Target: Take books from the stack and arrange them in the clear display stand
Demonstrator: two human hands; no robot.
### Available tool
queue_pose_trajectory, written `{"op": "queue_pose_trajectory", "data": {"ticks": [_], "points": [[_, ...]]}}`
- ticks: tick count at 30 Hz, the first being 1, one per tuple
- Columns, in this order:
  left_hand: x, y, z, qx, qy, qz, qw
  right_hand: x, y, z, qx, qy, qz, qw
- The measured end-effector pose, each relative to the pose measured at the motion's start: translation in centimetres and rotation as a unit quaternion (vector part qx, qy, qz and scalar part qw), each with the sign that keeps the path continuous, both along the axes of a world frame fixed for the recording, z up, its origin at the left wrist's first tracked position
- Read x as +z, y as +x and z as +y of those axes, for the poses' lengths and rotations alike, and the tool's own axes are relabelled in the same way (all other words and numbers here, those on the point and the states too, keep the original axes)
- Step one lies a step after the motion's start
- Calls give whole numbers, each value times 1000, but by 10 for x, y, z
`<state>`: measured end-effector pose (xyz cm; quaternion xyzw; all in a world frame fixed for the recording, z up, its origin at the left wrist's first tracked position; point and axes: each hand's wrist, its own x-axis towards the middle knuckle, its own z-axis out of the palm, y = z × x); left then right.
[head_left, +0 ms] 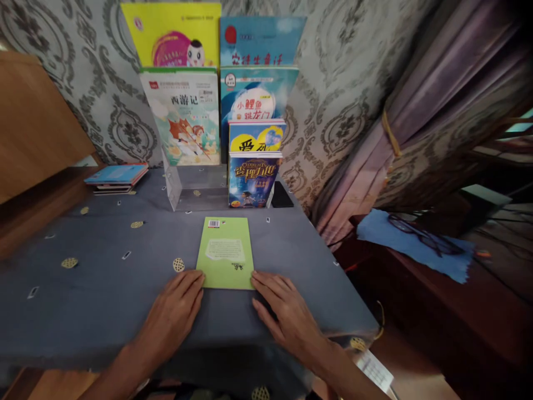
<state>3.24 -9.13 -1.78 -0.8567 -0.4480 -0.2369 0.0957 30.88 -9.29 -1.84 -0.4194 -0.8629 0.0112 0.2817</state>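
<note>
A light green book (225, 250) lies on the cloth-covered table, its back cover up, with a barcode and upside-down print. My left hand (179, 300) holds its lower left corner, fingers close together along the edge. At the lower right corner, my right hand (285, 305) has its fingertips on the edge, while its thumb stays apart, below the book. Together the hands clasp the book between them. Behind it stands a clear book rack (177, 191). In its left column, a white-and-green book (187, 122) is in front; in the right column, a dark blue book (253, 180).
A yellow book (172, 33) and blue books (262, 39) rise at the rack's back. Left of it lies a stack of books (116, 175). A black phone (282, 194) is beside the rack. Glasses (425, 236) rest on a blue cloth (383, 230) at the right.
</note>
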Motion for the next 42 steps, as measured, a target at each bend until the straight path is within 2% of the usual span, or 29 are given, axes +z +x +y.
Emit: {"op": "queue_pose_trajectory", "data": {"ticks": [6, 9, 18, 22, 25, 30, 36, 42], "points": [[10, -1, 37, -15, -74, -46, 996, 2, -3, 28, -17, -25, -18, 999], [13, 0, 61, -26, -88, -64, 994, 5, -6, 47, -37, -38, -34, 998], [5, 9, 141, -12, -62, -42, 997, 18, -24, 114, -104, -84, -93, 987], [0, 19, 167, 9, -51, -38, 998, 24, -36, 140, -129, -89, -111, 981], [-6, 27, 177, 20, -42, -52, 998, 20, -44, 152, -137, -85, -104, 981], [-16, 33, 180, 27, -58, -76, 995, 6, -47, 158, -148, -94, -65, 982], [-21, 30, 179, -27, -65, -92, 993, 6, -43, 157, -111, -130, -56, 984], [-27, 26, 182, -57, -79, -92, 991, 9, -41, 155, -76, -136, -54, 986]]}}
